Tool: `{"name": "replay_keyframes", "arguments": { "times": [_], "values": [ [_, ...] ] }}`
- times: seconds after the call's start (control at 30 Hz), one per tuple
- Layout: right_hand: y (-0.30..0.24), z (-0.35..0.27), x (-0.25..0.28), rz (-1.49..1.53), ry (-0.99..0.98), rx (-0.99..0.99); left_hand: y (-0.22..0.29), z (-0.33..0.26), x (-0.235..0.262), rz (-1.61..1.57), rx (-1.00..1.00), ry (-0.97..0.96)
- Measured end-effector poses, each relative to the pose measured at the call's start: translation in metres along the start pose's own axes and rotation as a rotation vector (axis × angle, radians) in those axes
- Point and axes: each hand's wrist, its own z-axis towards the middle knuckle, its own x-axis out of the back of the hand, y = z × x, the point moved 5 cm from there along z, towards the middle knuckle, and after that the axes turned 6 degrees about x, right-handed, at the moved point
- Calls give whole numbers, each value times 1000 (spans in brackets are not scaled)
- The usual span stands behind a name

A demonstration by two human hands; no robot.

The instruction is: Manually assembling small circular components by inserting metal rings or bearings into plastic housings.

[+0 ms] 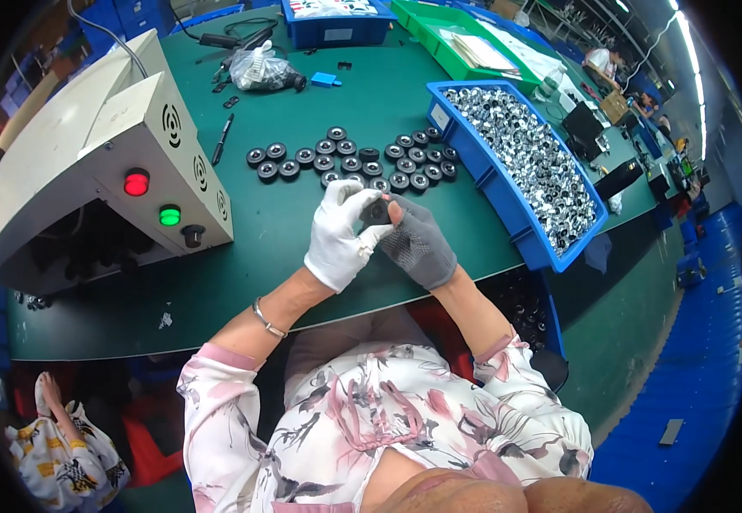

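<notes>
Both hands meet over the green table point(302, 214). The left hand point(338, 239), in a white glove, and the right hand point(418, 244), in a grey glove, pinch one small black round part point(377, 211) between their fingertips. More black round parts point(354, 160) lie at twelve o'clock, a blue bin point(508, 214) of shiny metal pieces at two o'clock.

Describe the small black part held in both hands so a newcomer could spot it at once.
Start at the green table and find the rows of black round parts laid out on it. Just below them, the white-gloved left hand and grey-gloved right hand meet around one black part, the only one lifted off the table.
</notes>
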Motion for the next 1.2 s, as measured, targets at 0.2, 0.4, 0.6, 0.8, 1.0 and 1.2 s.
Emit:
{"name": "replay_keyframes", "arguments": {
  "times": [0.2, 0.4, 0.6, 0.8, 1.0, 1.2],
  "values": [
    [-7, -39, -7, -55, 71, 74, 29, -19, -5, 86, -80, -114],
    [-2, -88, -12, 125, 30, 31, 70, -44, -10, 83, -49, -198],
    [17, -144, -14, 137, 5, -34, 84, -108, -25, 65, -28, -186],
    [54, -194, 5, -39, -60, -115, 95, -151, -42, 26, 129, -210],
    [81, -226, -1, 550, -11, -207, 100, -180, -47, 113, 7, -218],
    [85, -237, 1, 593, -81, -159, 113, -190, -51, 112, 13, -254]
  ]
}}
